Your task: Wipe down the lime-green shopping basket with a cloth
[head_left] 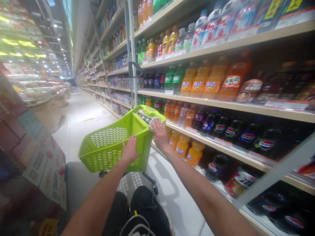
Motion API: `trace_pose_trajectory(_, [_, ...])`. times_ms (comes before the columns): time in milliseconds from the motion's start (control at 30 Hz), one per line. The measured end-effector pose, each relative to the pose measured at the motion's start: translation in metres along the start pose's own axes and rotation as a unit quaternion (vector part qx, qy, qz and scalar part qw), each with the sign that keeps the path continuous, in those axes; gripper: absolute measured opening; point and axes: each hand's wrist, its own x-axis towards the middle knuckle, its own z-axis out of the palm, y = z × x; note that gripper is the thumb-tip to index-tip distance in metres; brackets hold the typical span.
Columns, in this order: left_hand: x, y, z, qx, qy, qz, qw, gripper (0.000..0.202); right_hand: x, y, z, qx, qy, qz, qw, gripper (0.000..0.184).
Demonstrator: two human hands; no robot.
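A bright green plastic shopping cart (105, 157) with perforated walls stands sideways in front of me, its handle end to the right. My left hand (130, 150) lies against the cart's near side wall, just below the rim, with its fingers stretched out. At the handle end, my right hand (159, 132) is closed on a crumpled whitish cloth (151, 124), pressed to the corner of the green handle (156, 113). Part of the cloth is hidden under the fingers. No goods show inside the part of the basket that I can see.
On the right, long shelves (221, 105) hold rows of orange soda bottles (211, 77), dark cola bottles (248, 134) and other drinks. A slanted grey post (278, 170) crosses the lower shelves. Printed cartons (45, 167) stand at left. The pale tiled aisle (76, 114) runs away between them.
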Motion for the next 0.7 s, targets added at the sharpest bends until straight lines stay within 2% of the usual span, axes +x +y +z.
trace_pose_trajectory(67, [-0.002, -0.002, -0.001, -0.007, -0.01, 0.005, 1.0, 0.078, 0.022, 0.003, -0.009, -0.031, -0.037, 0.051, 0.998, 0.044])
trace_pose_trajectory(133, [-0.003, -0.002, -0.002, -0.017, -0.019, 0.009, 1.0, 0.079, 0.036, -0.001, -0.014, -0.054, -0.095, 0.067, 0.992, 0.04])
trace_pose_trajectory(200, [-0.004, -0.001, -0.003, -0.028, -0.023, 0.01, 0.999, 0.08, 0.042, -0.012, -0.016, -0.067, -0.144, 0.054, 0.986, 0.037])
trace_pose_trajectory(300, [-0.008, 0.0, -0.006, -0.041, -0.02, 0.007, 0.999, 0.08, 0.038, -0.03, -0.02, -0.081, -0.184, 0.014, 0.979, 0.033])
trace_pose_trajectory(400, [-0.02, -0.005, -0.008, -0.045, -0.02, -0.002, 0.999, 0.079, 0.033, -0.038, -0.026, -0.088, -0.197, -0.014, 0.976, 0.03])
trace_pose_trajectory(467, [-0.033, -0.014, -0.007, -0.043, -0.023, -0.04, 0.998, 0.078, 0.031, -0.034, -0.032, -0.08, -0.202, -0.018, 0.976, 0.03])
trace_pose_trajectory(567, [-0.055, -0.032, -0.001, -0.029, -0.026, -0.092, 0.995, 0.077, 0.031, -0.022, -0.039, -0.058, -0.198, -0.004, 0.979, 0.029])
trace_pose_trajectory(633, [-0.066, -0.041, 0.005, -0.018, -0.028, -0.092, 0.995, 0.079, 0.028, -0.019, -0.04, -0.047, -0.183, 0.015, 0.982, 0.029])
trace_pose_trajectory(700, [-0.072, -0.044, 0.009, -0.015, -0.029, -0.086, 0.996, 0.081, 0.023, -0.027, -0.037, -0.047, -0.169, 0.032, 0.984, 0.029])
